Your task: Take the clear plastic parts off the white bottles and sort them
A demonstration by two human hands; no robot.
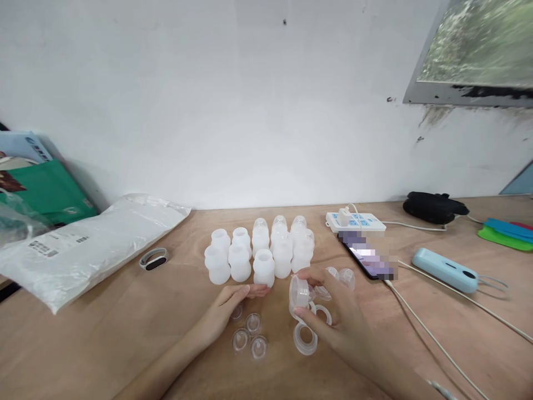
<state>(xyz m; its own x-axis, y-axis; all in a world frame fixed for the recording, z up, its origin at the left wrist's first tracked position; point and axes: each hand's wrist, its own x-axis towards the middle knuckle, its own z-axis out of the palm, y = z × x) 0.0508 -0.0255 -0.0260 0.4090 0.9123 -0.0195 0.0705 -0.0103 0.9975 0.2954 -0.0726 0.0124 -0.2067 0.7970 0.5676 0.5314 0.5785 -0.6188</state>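
Translucent white baby bottles stand in a cluster on the wooden table (100, 339). Those at the left, such as one bottle (217, 265), have bare open necks; several at the back and right, such as another bottle (302, 253), wear clear domed caps. My left hand (233, 303) is open, fingers stretched out at the foot of the front uncapped bottle (264, 269); whether it touches is unclear. Between thumb and fingers, my right hand (328, 311) grips a translucent bottle collar (298, 297), tilted sideways. Clear silicone nipples (254, 323) lie near my left wrist. Loose collar rings (305, 339) lie below my right hand.
Clear domed caps (347, 279) lie behind my right hand. Farther right are a power strip (362, 222), a phone (366, 255), a light blue device (445, 270) and cables. A white plastic package (91, 239) and a fitness band (154, 259) lie left.
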